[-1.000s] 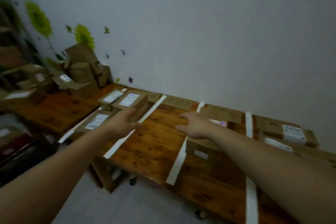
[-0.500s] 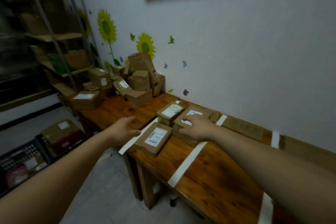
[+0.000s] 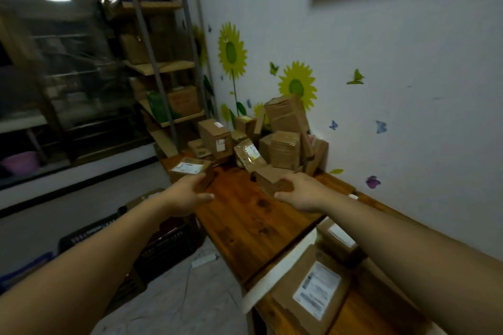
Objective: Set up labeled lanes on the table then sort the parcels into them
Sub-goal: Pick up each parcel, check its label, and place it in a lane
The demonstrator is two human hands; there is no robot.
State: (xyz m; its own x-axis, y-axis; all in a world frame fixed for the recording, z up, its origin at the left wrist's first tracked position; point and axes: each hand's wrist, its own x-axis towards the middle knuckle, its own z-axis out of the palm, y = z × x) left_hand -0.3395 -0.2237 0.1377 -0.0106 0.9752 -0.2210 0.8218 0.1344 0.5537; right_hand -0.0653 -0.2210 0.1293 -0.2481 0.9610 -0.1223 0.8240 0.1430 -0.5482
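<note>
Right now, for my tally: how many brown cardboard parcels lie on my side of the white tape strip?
2: a large labelled brown cardboard parcel at the table's front edge, a smaller one nearer the wall. The right forearm may hide more.

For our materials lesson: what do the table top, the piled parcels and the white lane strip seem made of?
Table top: wood, seemingly varnished; grain, knots and sheen show.
Piled parcels: matte brown cardboard, creased edges, paper labels.
White lane strip: flat, matte, probably tape or paper; cannot tell which.
</note>
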